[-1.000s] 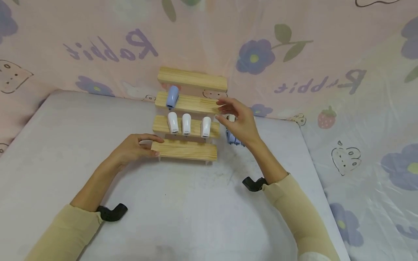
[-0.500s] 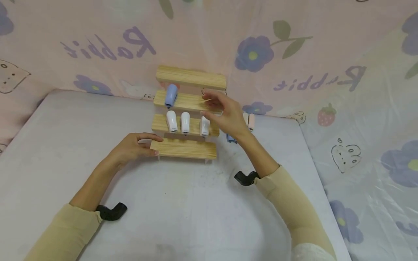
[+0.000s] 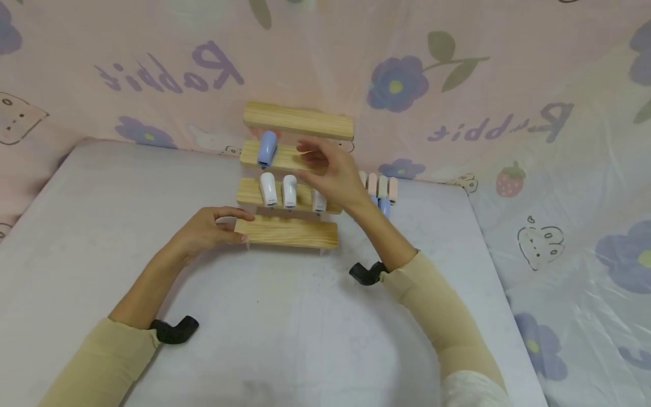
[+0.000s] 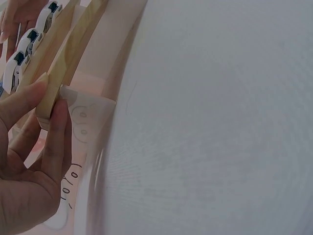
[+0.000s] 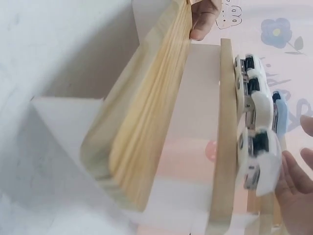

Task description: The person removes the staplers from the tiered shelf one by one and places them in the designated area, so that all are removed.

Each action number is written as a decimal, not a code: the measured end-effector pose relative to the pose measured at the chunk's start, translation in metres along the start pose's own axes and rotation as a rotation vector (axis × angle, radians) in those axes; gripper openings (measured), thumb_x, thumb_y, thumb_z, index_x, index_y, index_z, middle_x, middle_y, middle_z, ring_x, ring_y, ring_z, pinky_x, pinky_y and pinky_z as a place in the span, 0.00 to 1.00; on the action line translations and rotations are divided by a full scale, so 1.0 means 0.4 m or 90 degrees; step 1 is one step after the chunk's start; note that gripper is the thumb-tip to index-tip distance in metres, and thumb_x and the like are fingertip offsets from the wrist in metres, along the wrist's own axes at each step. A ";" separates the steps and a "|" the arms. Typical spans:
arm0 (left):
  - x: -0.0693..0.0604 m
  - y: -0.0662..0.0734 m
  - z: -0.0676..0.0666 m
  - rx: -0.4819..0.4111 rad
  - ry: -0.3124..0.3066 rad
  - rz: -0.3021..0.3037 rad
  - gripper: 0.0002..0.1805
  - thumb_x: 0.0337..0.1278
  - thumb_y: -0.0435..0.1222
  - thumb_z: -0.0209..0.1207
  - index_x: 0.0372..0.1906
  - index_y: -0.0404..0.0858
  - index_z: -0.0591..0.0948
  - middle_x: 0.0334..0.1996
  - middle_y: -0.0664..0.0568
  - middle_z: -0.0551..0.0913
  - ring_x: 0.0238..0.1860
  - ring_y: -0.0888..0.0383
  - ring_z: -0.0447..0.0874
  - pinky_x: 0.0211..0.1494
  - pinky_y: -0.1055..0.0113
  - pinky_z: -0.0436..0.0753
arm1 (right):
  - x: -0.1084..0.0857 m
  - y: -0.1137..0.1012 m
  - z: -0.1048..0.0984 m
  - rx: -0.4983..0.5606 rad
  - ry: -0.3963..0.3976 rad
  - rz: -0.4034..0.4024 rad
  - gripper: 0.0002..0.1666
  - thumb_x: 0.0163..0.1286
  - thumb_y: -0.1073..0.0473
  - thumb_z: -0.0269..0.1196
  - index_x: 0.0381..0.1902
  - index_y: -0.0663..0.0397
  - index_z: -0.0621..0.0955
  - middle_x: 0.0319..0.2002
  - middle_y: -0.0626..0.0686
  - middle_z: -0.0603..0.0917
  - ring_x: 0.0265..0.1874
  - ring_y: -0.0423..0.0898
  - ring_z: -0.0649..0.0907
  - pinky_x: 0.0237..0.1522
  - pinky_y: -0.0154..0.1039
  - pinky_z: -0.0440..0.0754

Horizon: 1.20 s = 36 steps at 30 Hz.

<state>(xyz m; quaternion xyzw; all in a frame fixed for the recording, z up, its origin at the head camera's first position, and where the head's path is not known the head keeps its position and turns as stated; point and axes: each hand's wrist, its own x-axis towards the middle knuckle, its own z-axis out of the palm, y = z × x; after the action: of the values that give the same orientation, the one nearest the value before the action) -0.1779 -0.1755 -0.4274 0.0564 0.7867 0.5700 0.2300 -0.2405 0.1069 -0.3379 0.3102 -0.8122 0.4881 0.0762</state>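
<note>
The left hand (image 3: 205, 230) pinches the left end of the lowest board (image 3: 287, 232) of a stepped wooden rack; in the left wrist view, thumb and fingers (image 4: 57, 122) grip the board's end (image 4: 51, 95). Fingers bent and parted, the right hand (image 3: 333, 172) is over the right part of the second board from the top (image 3: 285, 158), with nothing visible in its grasp. A blue stapler (image 3: 267, 149) lies on that board's left part. Three white staplers (image 3: 289, 191) stand on the board below, the rightmost (image 5: 259, 161) partly behind the right hand in the head view.
Right of the rack, several pink and cream staplers (image 3: 393, 189) stand in a row, with blue ones (image 3: 385, 208) in front, partly hidden by the right arm. The rack's top board (image 3: 298, 120) is near the patterned curtain (image 3: 305, 62). The white table (image 3: 285, 328) extends in front.
The right hand has moved left from the rack's right edge across the second board, now partly covering the rightmost white stapler. More staplers at the right are uncovered. The left hand has kept its place.
</note>
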 end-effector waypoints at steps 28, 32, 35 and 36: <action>-0.003 -0.005 -0.006 -0.009 -0.005 0.010 0.29 0.50 0.37 0.74 0.60 0.39 0.81 0.75 0.46 0.59 0.59 0.45 0.75 0.61 0.51 0.71 | 0.091 -0.023 0.077 -0.082 -0.054 0.101 0.41 0.58 0.54 0.76 0.67 0.51 0.73 0.57 0.53 0.82 0.54 0.42 0.82 0.52 0.29 0.76; -0.004 -0.006 -0.007 -0.015 -0.010 0.008 0.30 0.50 0.38 0.74 0.60 0.39 0.80 0.76 0.45 0.56 0.66 0.41 0.69 0.66 0.44 0.66 | 0.098 -0.022 0.084 -0.078 -0.053 0.106 0.42 0.57 0.54 0.76 0.68 0.51 0.73 0.58 0.52 0.82 0.54 0.43 0.82 0.54 0.29 0.75; -0.003 -0.007 -0.006 -0.020 -0.013 0.007 0.30 0.50 0.38 0.74 0.60 0.39 0.80 0.76 0.45 0.56 0.65 0.41 0.70 0.67 0.44 0.65 | 0.102 -0.020 0.088 -0.073 -0.053 0.103 0.43 0.57 0.55 0.77 0.68 0.51 0.72 0.58 0.52 0.81 0.53 0.43 0.81 0.54 0.29 0.75; -0.003 -0.007 -0.006 -0.021 -0.014 0.007 0.30 0.50 0.38 0.74 0.60 0.39 0.80 0.76 0.45 0.57 0.64 0.42 0.71 0.66 0.45 0.66 | 0.103 -0.020 0.089 -0.076 -0.054 0.103 0.43 0.57 0.55 0.77 0.68 0.51 0.72 0.58 0.51 0.81 0.53 0.42 0.81 0.54 0.29 0.74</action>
<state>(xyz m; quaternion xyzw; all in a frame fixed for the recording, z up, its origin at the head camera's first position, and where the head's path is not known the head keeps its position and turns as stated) -0.1776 -0.1790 -0.4290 0.0628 0.7745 0.5834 0.2363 -0.2624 0.0566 -0.3326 0.2589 -0.8646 0.4302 0.0203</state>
